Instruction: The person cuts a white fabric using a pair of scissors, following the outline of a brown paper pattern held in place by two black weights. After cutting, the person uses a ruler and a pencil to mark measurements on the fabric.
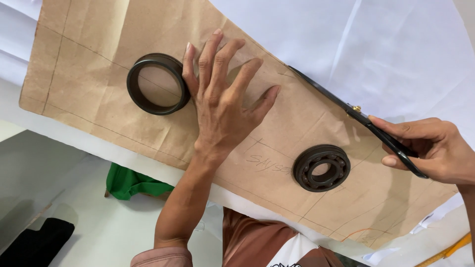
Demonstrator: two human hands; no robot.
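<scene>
The grip of the right hand (435, 148) is closed through the handles of a pair of black scissors (354, 116), whose blades lie along the far edge of a sheet of brown pattern paper (99, 94). The left hand (222, 106) is laid flat and open on the paper, fingers spread, gripping nothing; its index finger touches a plain dark ring (158, 84). A second ring, a ball bearing (321, 168), is set nearer the scissors. The paper is spread over white cloth (405, 54) on the tabletop. The paper is judged light, thin and easily creased or torn, so it is best pressed flat near the cut line; the metal rings appear heavy enough to serve as weights.
</scene>
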